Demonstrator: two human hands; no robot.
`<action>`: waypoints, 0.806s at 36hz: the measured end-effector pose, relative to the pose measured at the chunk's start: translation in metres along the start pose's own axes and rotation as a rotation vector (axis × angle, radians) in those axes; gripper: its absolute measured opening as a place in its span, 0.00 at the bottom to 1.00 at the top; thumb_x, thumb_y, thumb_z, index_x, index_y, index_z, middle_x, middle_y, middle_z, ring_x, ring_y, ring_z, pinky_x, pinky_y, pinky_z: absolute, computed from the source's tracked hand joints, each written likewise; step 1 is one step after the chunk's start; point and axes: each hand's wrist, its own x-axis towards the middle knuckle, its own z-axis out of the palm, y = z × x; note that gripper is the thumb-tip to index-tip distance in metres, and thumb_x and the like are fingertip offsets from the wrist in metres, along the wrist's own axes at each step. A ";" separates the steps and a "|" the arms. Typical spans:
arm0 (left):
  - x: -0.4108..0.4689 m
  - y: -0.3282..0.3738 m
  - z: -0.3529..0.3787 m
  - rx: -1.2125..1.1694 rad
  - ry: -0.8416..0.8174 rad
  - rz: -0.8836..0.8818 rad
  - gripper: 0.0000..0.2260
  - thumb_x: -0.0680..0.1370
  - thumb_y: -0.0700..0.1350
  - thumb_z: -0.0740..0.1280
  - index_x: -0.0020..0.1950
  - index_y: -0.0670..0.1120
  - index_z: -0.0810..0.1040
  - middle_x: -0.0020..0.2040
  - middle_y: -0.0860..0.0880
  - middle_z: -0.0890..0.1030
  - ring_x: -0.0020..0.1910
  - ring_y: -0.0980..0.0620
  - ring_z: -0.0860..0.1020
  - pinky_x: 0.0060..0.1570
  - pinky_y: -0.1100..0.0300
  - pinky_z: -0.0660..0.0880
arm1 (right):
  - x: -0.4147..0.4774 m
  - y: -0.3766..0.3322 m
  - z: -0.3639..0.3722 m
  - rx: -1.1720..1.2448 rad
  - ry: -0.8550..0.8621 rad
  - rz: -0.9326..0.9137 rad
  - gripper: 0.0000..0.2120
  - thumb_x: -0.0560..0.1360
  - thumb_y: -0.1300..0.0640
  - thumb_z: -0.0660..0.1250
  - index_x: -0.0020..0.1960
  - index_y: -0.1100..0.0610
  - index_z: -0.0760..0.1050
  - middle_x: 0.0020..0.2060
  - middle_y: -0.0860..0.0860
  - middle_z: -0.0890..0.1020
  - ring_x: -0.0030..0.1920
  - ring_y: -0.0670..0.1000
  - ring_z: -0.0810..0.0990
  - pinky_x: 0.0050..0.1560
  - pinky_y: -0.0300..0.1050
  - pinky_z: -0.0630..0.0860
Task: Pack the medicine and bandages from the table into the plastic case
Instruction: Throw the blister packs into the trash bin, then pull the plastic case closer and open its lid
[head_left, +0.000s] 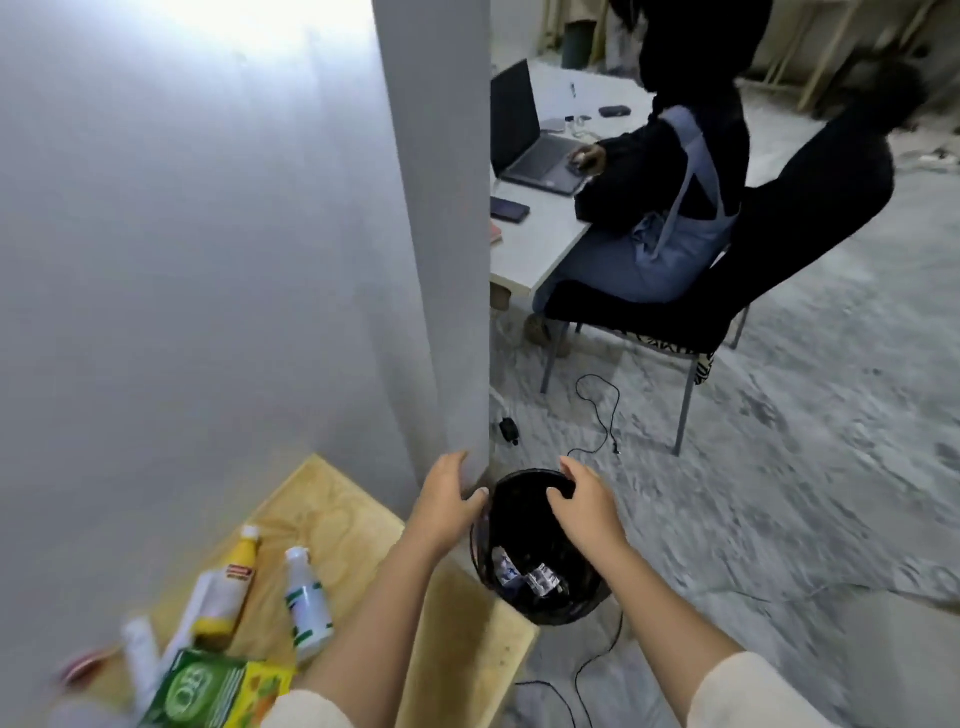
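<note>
Held left hand (445, 500) and right hand (586, 508) above black bin (571, 610), fingers apart, loosely curved, gripping nothing. Logged on wooden bench (322, 499), at 8 o'clock from the hands: yellow bottle (231, 592) and white green-labelled bottle (307, 605), both lying flat; green box (208, 691) at 6 o'clock of them.

Grey wall (182, 234) w/ bright glare up top, ending at a corner pillar (441, 234). Plywood surface (332, 514) btm left against it. Dusty grey floor (805, 467), black cable (602, 410). White desk (540, 244) & black chair (779, 234) beyond.
</note>
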 end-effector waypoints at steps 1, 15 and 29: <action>-0.015 -0.002 -0.013 -0.008 0.029 0.003 0.28 0.78 0.49 0.64 0.75 0.44 0.59 0.74 0.47 0.63 0.71 0.47 0.66 0.67 0.53 0.66 | -0.012 -0.013 0.003 -0.002 -0.003 -0.025 0.23 0.77 0.60 0.62 0.71 0.56 0.63 0.68 0.53 0.70 0.69 0.53 0.68 0.67 0.47 0.66; -0.241 -0.136 -0.141 0.079 0.351 -0.037 0.25 0.75 0.50 0.64 0.71 0.47 0.64 0.70 0.49 0.67 0.70 0.49 0.65 0.71 0.53 0.59 | -0.196 -0.138 0.142 -0.075 -0.158 -0.444 0.20 0.73 0.62 0.66 0.65 0.61 0.71 0.63 0.56 0.76 0.64 0.54 0.73 0.63 0.43 0.67; -0.441 -0.310 -0.193 0.139 0.671 -0.359 0.34 0.78 0.53 0.64 0.78 0.46 0.52 0.79 0.51 0.49 0.78 0.54 0.45 0.71 0.65 0.44 | -0.334 -0.187 0.309 -0.264 -0.539 -0.869 0.20 0.75 0.59 0.65 0.67 0.56 0.69 0.66 0.53 0.74 0.65 0.52 0.73 0.62 0.42 0.68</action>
